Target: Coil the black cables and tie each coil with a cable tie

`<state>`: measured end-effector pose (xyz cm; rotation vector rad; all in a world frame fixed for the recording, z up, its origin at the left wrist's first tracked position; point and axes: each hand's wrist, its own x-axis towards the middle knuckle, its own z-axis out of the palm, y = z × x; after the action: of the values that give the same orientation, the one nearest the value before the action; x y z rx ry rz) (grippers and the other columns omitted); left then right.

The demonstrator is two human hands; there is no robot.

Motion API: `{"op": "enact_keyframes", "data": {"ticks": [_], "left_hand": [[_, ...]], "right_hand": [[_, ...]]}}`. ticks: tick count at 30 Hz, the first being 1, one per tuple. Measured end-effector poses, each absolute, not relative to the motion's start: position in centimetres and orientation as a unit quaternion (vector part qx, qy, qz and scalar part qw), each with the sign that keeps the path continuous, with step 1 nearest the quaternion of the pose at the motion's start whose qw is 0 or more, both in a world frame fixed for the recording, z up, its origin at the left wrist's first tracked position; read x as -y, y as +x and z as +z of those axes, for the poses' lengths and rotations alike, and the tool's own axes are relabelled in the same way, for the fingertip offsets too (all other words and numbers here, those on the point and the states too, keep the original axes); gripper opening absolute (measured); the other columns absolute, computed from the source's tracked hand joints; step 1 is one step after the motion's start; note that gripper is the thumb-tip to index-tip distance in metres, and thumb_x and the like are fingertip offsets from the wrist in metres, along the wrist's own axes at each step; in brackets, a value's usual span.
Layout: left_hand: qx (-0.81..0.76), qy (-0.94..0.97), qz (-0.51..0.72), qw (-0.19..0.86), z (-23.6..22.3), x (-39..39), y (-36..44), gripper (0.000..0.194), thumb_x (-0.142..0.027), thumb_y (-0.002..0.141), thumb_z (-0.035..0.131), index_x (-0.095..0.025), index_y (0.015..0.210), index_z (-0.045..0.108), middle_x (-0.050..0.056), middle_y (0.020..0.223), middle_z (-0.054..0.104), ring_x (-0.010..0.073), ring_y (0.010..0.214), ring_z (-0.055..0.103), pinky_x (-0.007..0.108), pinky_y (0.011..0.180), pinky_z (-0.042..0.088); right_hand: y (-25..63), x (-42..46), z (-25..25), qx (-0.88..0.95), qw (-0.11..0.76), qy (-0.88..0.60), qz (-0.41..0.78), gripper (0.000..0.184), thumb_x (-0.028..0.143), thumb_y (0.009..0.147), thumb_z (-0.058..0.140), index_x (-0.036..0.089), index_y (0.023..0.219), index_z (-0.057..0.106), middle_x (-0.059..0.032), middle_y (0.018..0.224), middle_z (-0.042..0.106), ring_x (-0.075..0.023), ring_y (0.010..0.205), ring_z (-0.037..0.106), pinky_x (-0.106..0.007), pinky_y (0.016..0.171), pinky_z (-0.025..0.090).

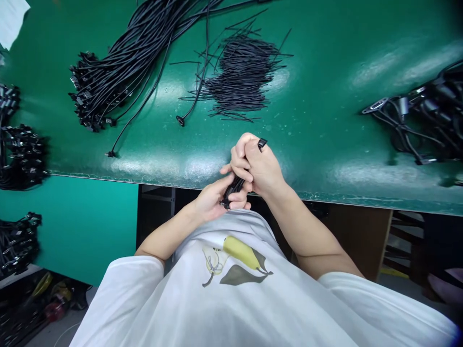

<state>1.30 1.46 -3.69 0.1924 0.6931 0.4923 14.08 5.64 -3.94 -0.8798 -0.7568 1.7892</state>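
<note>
Close to my body, just at the table's front edge, my left hand (217, 193) is wrapped around a small coiled black cable (235, 187). My right hand (258, 161) is closed over the upper end of the same coil, fingers curled, touching the left fingertips. A black connector end (262, 143) pokes out above the right thumb. Whatever else the right fingers pinch is hidden. Beyond my hands lies a pile of short thin black ties (246, 72). One loose cable end with a connector (180, 120) rests left of that pile.
A large bundle of black cables (144, 53) with connectors spreads over the green table (325, 96) at upper left. Coiled cables (430, 111) lie at the right. More coiled bundles (23, 154) sit at the left edge, over a lighter green panel (90, 221).
</note>
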Motion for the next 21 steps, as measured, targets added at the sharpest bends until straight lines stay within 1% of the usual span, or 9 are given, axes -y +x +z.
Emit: {"op": "enact_keyframes", "data": {"ticks": [3, 7, 9, 11, 13, 16, 18, 20, 21], "left_hand": [[-0.331, 0.056, 0.250, 0.908, -4.1, -1.5, 1.1, 0.029, -0.041, 0.085, 0.071, -0.012, 0.090, 0.068, -0.004, 0.064, 0.043, 0.0069, 0.055, 0.046, 0.027, 0.065, 0.050], [-0.319, 0.131, 0.253, 0.904, -4.8, -1.1, 0.5, 0.043, -0.048, 0.068, 0.085, -0.011, 0.081, 0.067, -0.004, 0.064, 0.043, 0.0062, 0.055, 0.041, 0.023, 0.055, 0.037], [-0.347, 0.221, 0.259, 0.874, -4.9, -1.1, -0.1, 0.047, -0.054, 0.071, 0.081, -0.011, 0.077, 0.064, -0.003, 0.062, 0.044, 0.0066, 0.055, 0.039, 0.024, 0.055, 0.032], [-0.386, 0.279, 0.275, 0.835, -4.8, -1.2, -1.0, 0.046, -0.056, 0.078, 0.075, -0.012, 0.077, 0.062, -0.003, 0.061, 0.044, 0.0070, 0.056, 0.038, 0.025, 0.056, 0.030], [-0.415, 0.275, 0.309, 0.810, -4.8, -1.6, -1.9, 0.043, -0.053, 0.081, 0.072, -0.013, 0.078, 0.060, -0.004, 0.061, 0.042, 0.0064, 0.055, 0.036, 0.025, 0.056, 0.028], [-0.429, 0.222, 0.360, 0.798, -4.9, -2.4, -2.6, 0.040, -0.050, 0.080, 0.074, -0.014, 0.075, 0.057, -0.005, 0.061, 0.038, 0.0051, 0.053, 0.031, 0.024, 0.054, 0.026], [-0.426, 0.204, 0.369, 0.800, -4.9, -2.8, -2.7, 0.040, -0.049, 0.080, 0.074, -0.013, 0.074, 0.057, -0.005, 0.061, 0.037, 0.0049, 0.052, 0.030, 0.023, 0.053, 0.026], [-0.426, 0.194, 0.376, 0.800, -5.0, -3.1, -2.7, 0.038, -0.048, 0.080, 0.074, -0.013, 0.076, 0.059, -0.005, 0.061, 0.037, 0.0050, 0.053, 0.031, 0.023, 0.053, 0.027], [-0.427, 0.190, 0.381, 0.797, -5.1, -3.2, -2.8, 0.038, -0.047, 0.080, 0.075, -0.013, 0.077, 0.059, -0.005, 0.061, 0.037, 0.0050, 0.053, 0.031, 0.022, 0.053, 0.027]], "right_hand": [[14.2, -5.7, -4.1, 0.341, 0.464, -0.345, 0.741, 0.053, 0.075, 0.078, 0.061, 0.024, 0.076, 0.048, 0.0133, 0.050, 0.031, -0.0026, 0.036, 0.023, -0.029, 0.061, 0.058], [15.1, -5.5, -3.9, 0.456, 0.426, -0.286, 0.727, 0.045, 0.066, 0.089, 0.056, 0.022, 0.079, 0.052, 0.0112, 0.053, 0.040, -0.0040, 0.041, 0.039, -0.032, 0.076, 0.058], [16.5, -6.4, -3.6, 0.542, 0.365, -0.260, 0.711, 0.043, 0.063, 0.085, 0.064, 0.020, 0.086, 0.060, 0.0037, 0.067, 0.059, -0.0092, 0.060, 0.059, -0.032, 0.081, 0.057], [18.8, -8.6, -3.3, 0.622, 0.278, -0.240, 0.692, 0.046, 0.059, 0.075, 0.075, 0.018, 0.093, 0.068, -0.0048, 0.090, 0.071, -0.0170, 0.085, 0.068, -0.032, 0.083, 0.057], [21.4, -12.5, -3.4, 0.677, 0.253, -0.292, 0.627, 0.039, 0.052, 0.077, 0.075, 0.016, 0.092, 0.072, -0.0056, 0.096, 0.073, -0.0181, 0.091, 0.068, -0.030, 0.083, 0.054], [24.8, -20.1, -4.3, 0.676, 0.353, -0.525, 0.378, 0.022, 0.027, 0.091, 0.054, 0.012, 0.093, 0.070, 0.0040, 0.087, 0.070, -0.0014, 0.073, 0.060, -0.020, 0.077, 0.043], [26.1, -24.9, -5.3, 0.663, 0.355, -0.600, 0.272, 0.014, 0.015, 0.085, 0.057, 0.011, 0.092, 0.068, 0.0082, 0.089, 0.069, 0.0047, 0.063, 0.048, -0.014, 0.071, 0.037], [26.7, -28.3, -6.2, 0.671, 0.323, -0.619, 0.251, 0.003, 0.011, 0.074, 0.065, 0.010, 0.075, 0.063, 0.0113, 0.071, 0.062, 0.0031, 0.058, 0.038, -0.014, 0.061, 0.031], [26.8, -29.3, -6.6, 0.677, 0.305, -0.619, 0.256, 0.008, 0.010, 0.070, 0.067, 0.011, 0.067, 0.060, 0.0124, 0.062, 0.056, 0.0020, 0.056, 0.035, -0.015, 0.057, 0.029]]}}
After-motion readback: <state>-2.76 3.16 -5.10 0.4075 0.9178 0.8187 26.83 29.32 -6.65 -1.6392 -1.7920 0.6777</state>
